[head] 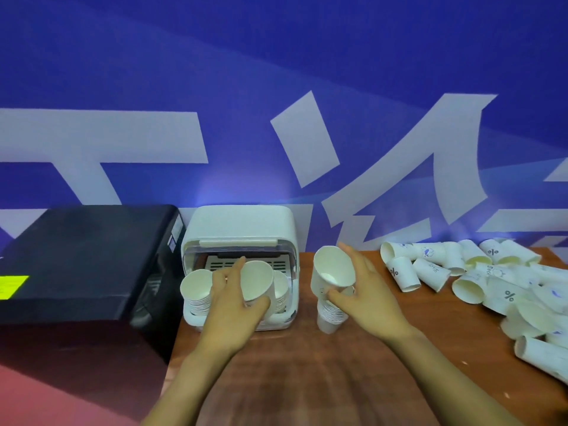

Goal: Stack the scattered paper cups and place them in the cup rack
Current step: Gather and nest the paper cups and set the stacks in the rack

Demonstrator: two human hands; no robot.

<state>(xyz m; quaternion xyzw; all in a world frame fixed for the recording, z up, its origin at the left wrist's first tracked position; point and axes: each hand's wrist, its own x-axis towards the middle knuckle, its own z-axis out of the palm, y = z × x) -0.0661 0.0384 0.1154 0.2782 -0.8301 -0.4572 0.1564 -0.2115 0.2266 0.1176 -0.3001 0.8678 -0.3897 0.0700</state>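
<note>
Seating a stack (257,279) in the rack (239,229): your left hand (235,298) grips it; keep it upright beside the seated stacks. Your right hand (362,290) holds another stack (330,272); loose cups (479,272) lie beyond it.

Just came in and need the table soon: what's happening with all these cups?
A person is stacking paper cups and loading them into the white cup rack. The left hand grips a cup stack at the rack, beside stacks already in it. The right hand holds another stack above the table. Many loose cups lie scattered to the right.
</note>
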